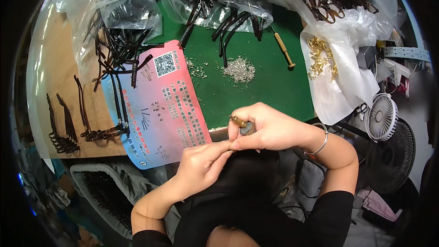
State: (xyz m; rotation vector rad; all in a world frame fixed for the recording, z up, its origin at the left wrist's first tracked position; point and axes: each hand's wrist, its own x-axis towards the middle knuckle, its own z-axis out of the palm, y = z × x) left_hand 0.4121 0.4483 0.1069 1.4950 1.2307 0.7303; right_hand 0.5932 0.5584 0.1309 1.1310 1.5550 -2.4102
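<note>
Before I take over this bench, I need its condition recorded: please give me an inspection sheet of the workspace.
Surface: green mat; wooden tabletop at left.
Job's things: brass-coloured tool; silvery parts piled on the mat.
Clutter: printed sheet, plastic bags, yellow-handled screwdriver.
Hands: right hand closed around the tool; left hand touching it at the fingertips, anything pinched is hidden.
Cables: apparently a dark cord below the bench.
Surroundings: white fan, black fan at right.

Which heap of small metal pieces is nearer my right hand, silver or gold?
The silver heap, lying on the green surface ahead of your right hand; the gold heap is farther off, on a white sheet.
</note>
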